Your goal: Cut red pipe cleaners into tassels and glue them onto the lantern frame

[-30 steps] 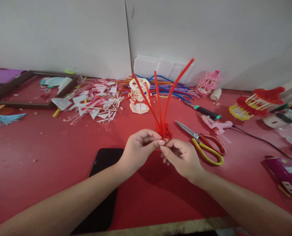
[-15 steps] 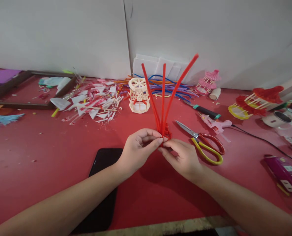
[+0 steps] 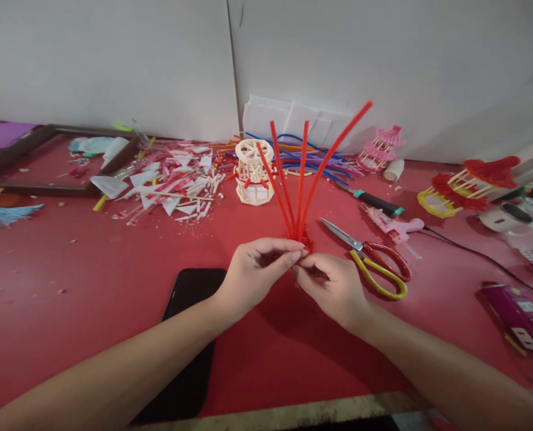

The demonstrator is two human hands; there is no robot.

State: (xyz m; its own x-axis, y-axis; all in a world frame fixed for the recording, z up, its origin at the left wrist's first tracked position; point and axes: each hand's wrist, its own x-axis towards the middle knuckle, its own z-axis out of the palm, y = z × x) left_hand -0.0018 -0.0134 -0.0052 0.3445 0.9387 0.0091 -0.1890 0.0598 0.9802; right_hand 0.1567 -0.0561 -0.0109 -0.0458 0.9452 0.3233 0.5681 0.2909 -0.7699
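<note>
While the left hand [image 3: 253, 275] pinches the stems [image 3: 302, 179] near the scissors [image 3: 359, 245], and the right hand [image 3: 338, 290] apparently also, one may slip if the fingers loosen.

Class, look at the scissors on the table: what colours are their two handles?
One handle is red, the other yellow; the head view shows this.

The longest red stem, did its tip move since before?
Yes, the tip of the longest red stem has moved right, closer to the pink tower.
</note>
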